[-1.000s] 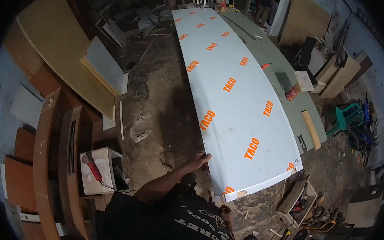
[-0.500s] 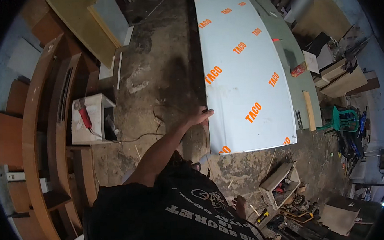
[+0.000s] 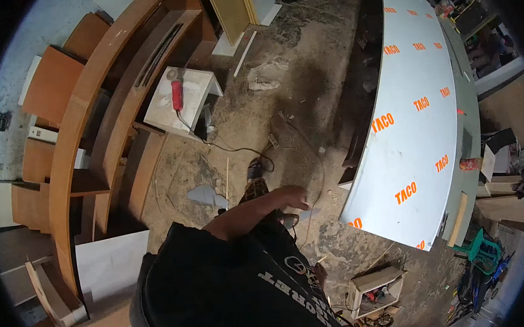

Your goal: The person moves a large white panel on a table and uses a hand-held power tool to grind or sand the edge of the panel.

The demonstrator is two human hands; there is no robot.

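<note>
Your floor (image 3: 303, 59): dusty concrete | on it: black cable (image 3: 237, 148), white box (image 3: 183, 102), small open crate (image 3: 374, 288)

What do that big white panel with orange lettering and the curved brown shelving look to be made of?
The white panel looks like sheet board under a smooth, slightly glossy film or laminate, judging by its even sheen and thin edge. The curved shelving looks like brown-finished wood or plywood, matte with flat cut boards.

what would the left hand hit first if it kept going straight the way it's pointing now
Probably the near corner of the big white sheet with orange lettering. The left hand points to the person's right, with only bare dirt floor showing between. Depth is unclear, so it may pass under the edge.
</note>
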